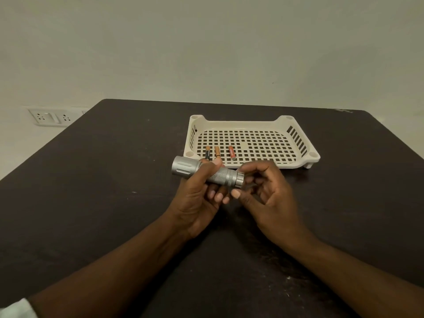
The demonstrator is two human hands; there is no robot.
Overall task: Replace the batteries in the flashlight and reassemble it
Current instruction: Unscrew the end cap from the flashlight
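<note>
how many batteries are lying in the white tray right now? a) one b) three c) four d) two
b: three batteries lie side by side near the front edge of the white tray, just beyond the flashlight held in the left hand.

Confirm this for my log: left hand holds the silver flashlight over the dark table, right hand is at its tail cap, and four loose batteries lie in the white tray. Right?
Not quite. The head view shows three batteries in the white tray, not four. The rest stands: the left hand holds the silver flashlight over the dark table, and the right hand is at its tail cap.
</note>
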